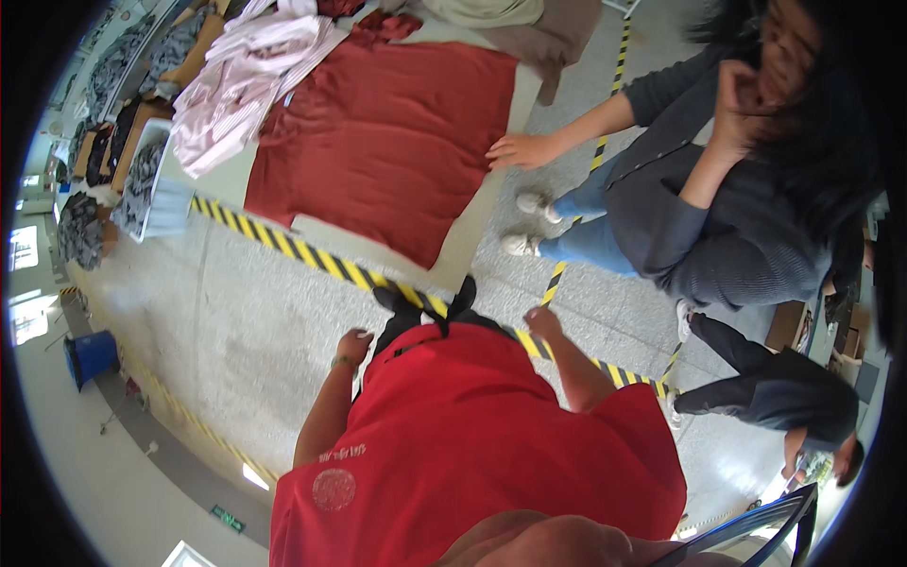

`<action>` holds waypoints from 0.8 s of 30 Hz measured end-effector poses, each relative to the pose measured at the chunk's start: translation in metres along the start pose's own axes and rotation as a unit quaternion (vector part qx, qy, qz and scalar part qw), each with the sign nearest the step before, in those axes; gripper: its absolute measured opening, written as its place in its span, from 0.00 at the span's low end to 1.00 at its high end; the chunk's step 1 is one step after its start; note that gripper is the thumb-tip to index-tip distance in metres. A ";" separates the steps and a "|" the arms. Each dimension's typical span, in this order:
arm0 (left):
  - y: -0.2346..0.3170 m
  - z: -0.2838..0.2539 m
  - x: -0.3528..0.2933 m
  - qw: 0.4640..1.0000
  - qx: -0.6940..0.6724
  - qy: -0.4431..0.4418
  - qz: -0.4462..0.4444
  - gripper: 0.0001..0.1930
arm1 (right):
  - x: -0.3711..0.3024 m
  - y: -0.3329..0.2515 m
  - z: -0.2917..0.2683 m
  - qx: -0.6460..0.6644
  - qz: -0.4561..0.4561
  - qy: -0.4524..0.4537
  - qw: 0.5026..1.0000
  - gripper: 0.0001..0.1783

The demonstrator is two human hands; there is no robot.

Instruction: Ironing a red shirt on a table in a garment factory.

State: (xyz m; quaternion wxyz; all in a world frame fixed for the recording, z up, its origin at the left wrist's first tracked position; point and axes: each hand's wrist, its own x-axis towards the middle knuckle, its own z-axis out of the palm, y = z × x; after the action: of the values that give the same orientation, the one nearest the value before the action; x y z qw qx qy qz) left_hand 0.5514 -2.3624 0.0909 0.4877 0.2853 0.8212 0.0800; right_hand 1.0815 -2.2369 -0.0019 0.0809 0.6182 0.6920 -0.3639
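My left hand (352, 345) hangs beside my left hip, apart from the table, its fingers loosely bent and apart with nothing visible in them. By my right hip, my right hand (543, 323) is loosely closed, and nothing shows in it. Neither touches the cloth. In front of me a dark red garment (387, 137) lies spread on a pale table (452, 271), one corner near the front edge. A pink-and-white striped garment (248, 71) is heaped at its left. Another person's hand (518, 151) rests at the red garment's right edge.
A person in dark grey (727, 198) stands right of the table. Another person in black (770, 387) bends over farther right. Yellow-black tape (283, 241) marks the floor. At left are a pale bin (151, 194) of grey cloth and a blue bin (92, 359).
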 end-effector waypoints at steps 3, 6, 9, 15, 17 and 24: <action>0.016 0.002 0.004 0.992 0.098 0.050 0.061 0.25 | 0.031 -0.007 -0.009 0.013 -0.052 0.041 0.998 0.15; 0.023 0.001 -0.009 1.000 -0.022 0.010 -0.005 0.23 | 0.028 -0.072 -0.059 0.133 -0.049 0.049 0.989 0.11; 0.027 -0.009 -0.014 0.980 -0.193 0.009 -0.042 0.19 | 0.021 -0.171 -0.103 0.377 -0.066 0.034 0.923 0.12; 0.100 -0.081 0.016 0.893 -0.426 0.141 0.041 0.14 | 0.032 -0.297 -0.115 0.412 -0.007 -0.033 0.910 0.15; 0.107 -0.113 0.047 0.904 -0.365 0.200 0.101 0.14 | 0.043 -0.313 -0.108 0.373 0.050 -0.047 0.925 0.14; 0.162 -0.207 0.139 0.919 -0.084 0.303 0.237 0.12 | 0.068 -0.308 -0.093 0.415 0.058 0.112 0.901 0.12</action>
State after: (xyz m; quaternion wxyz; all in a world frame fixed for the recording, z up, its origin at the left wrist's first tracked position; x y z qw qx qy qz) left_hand 0.3891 -2.1219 0.1581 0.2042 0.3917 0.8284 0.3445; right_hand 0.8157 -2.1181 0.1514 -0.2402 0.6715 0.4456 -0.5412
